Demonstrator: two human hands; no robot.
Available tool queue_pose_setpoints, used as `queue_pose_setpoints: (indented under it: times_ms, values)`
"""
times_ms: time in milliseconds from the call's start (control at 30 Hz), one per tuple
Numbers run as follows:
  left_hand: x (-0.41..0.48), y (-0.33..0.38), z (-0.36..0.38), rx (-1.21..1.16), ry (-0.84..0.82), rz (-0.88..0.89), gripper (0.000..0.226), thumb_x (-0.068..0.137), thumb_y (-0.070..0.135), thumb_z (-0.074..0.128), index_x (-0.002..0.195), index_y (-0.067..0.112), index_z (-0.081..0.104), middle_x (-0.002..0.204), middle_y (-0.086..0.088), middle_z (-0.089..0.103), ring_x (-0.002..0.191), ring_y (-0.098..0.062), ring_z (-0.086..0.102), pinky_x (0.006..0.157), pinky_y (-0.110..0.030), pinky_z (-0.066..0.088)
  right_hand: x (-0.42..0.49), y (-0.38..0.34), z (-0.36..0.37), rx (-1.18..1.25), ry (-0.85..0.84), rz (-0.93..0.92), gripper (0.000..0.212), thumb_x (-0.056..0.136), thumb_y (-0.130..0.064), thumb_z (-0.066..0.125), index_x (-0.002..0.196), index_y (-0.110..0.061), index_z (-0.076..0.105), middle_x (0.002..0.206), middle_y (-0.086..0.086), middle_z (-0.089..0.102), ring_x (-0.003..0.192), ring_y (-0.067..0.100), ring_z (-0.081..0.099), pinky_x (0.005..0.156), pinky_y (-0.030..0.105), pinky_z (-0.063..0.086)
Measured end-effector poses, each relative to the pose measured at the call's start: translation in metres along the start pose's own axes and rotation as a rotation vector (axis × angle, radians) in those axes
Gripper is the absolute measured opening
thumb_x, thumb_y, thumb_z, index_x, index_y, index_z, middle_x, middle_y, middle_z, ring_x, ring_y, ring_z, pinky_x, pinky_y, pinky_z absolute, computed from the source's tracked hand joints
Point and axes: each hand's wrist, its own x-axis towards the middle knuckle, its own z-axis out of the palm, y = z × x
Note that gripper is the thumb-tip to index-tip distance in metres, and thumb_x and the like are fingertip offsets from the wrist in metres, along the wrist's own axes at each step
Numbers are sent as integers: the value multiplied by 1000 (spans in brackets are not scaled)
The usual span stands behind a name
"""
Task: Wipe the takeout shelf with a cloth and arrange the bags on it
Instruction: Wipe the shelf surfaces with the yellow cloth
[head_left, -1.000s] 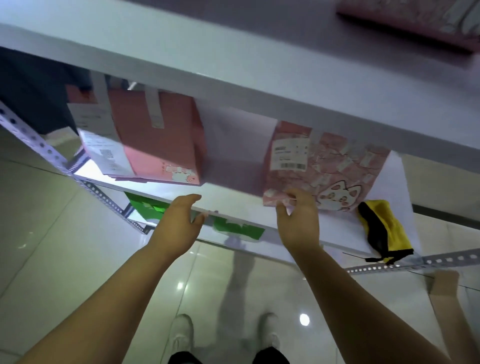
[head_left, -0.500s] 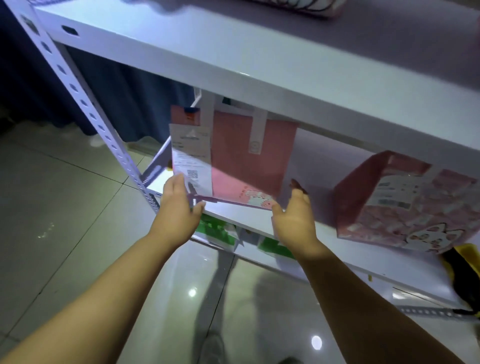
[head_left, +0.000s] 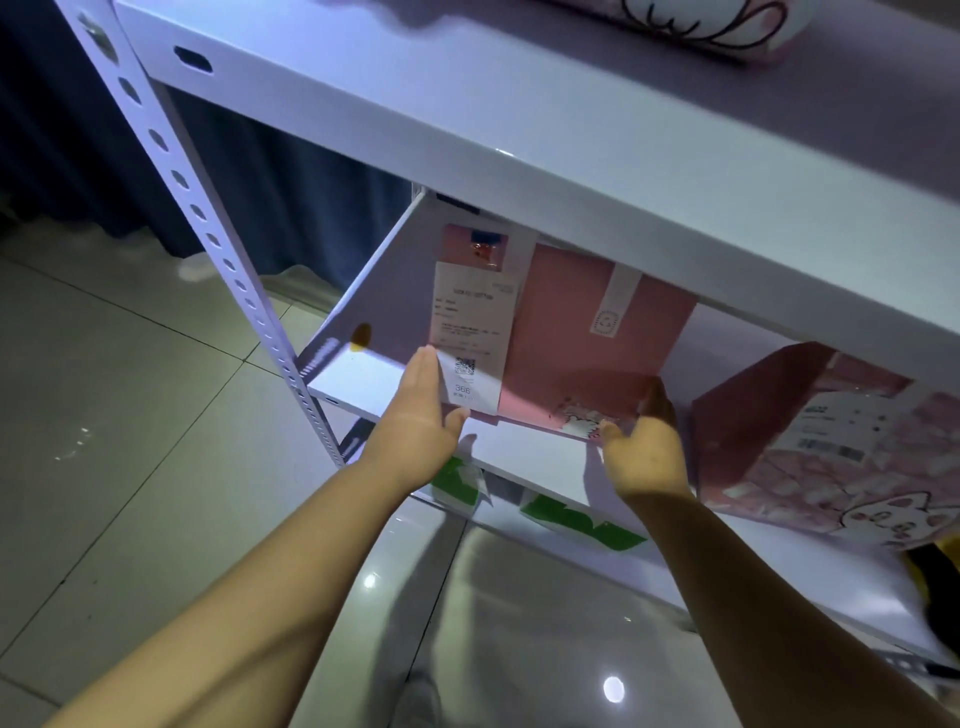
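A: Dim, is it?
B: Dim and bluish. Pale light falls from upper left onto the top shelf (head_left: 467, 119); under it all is shadowed.
A: Glare?
B: Bright lamp spots on the glossy floor (head_left: 130, 441). Edges stretch, and the lower right corner is smeared.

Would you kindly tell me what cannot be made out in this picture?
All in the head view:
plain pink bag: top hidden by the upper shelf.
receipt: print too small.
patterned bag: cut by the right edge.
yellow-black item: blurred, cut by the right edge.
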Motion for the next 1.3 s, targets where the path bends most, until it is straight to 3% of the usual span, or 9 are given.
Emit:
queue_pose_setpoints:
  times_ms: [167, 300, 400, 533, 667, 767, 1100, 1200, 1300]
  values:
    - [5, 8, 11, 111, -88, -26, 60, 91, 24, 57, 141, 22, 24, 151, 3, 24, 132, -20, 37, 107, -37, 35, 7, 8, -12, 20, 19, 27, 64, 86, -7, 60, 142, -10, 29, 131, 14, 44, 117, 33, 50, 98, 32, 39]
    - [-9, 14, 15, 156, -15, -73, 69, 92, 27, 57, 148, 19, 18, 157, -1, 5, 140, -21, 20, 110, -33, 25, 0, 14, -20, -10, 4, 22, 68, 89, -18, 61, 145, -10, 24, 140, 15, 40, 125, 34, 45, 104, 33, 34]
    - [-27, 21, 20, 168, 34, -36, 60, 91, 25, 58, 143, 14, 31, 152, -6, 18, 135, -25, 29, 105, -31, 30, -11, 20, -28, 20, 17, 34, 57, 89, -22, 62, 138, -8, 38, 138, 14, 47, 125, 32, 47, 103, 32, 35]
    - [-51, 41, 40, 161, 15, 11, 46, 91, 25, 59, 133, 17, 45, 137, -4, 38, 110, -7, 45, 90, -18, 31, -36, 47, -45, 58, 17, -40, 48, 90, -23, 60, 134, -10, 47, 136, 10, 49, 123, 27, 47, 106, 36, 35]
    - [-72, 65, 75, 201, -96, 16, 45, 89, 24, 59, 132, 15, 48, 135, -7, 46, 118, -24, 48, 99, -34, 39, -56, 95, -70, 75, 39, -82, 36, 90, -21, 58, 125, -13, 56, 124, 6, 59, 108, 17, 55, 92, 25, 39]
    - [-87, 91, 110, 194, -139, 36, 42, 89, 23, 60, 130, 15, 51, 132, -7, 50, 114, -24, 53, 95, -31, 40, -65, 141, -99, 48, 58, -72, 29, 89, -20, 59, 117, -13, 60, 117, 3, 64, 94, 7, 53, 82, 18, 35]
    - [-128, 172, 256, 189, -265, 108, 33, 89, 31, 59, 120, 20, 57, 120, 1, 58, 101, -16, 57, 84, -25, 41, -56, 298, -209, 35, 171, 73, 20, 88, -14, 60, 107, -9, 63, 108, 7, 64, 100, 21, 60, 83, 29, 46]
    - [-138, 186, 291, 190, -284, 128, 32, 89, 27, 60, 119, 19, 58, 118, 0, 58, 96, -13, 55, 82, -25, 40, -34, 331, -235, -98, 214, 120, 28, 86, -14, 59, 113, -6, 58, 111, 16, 59, 103, 33, 54, 83, 35, 42]
    - [-144, 196, 317, 222, -310, 134, 33, 89, 28, 59, 120, 19, 57, 117, 0, 57, 97, -15, 56, 84, -27, 43, -10, 356, -253, -273, 198, 178, 50, 84, -20, 60, 131, -12, 46, 130, 18, 46, 117, 38, 41, 92, 45, 39]
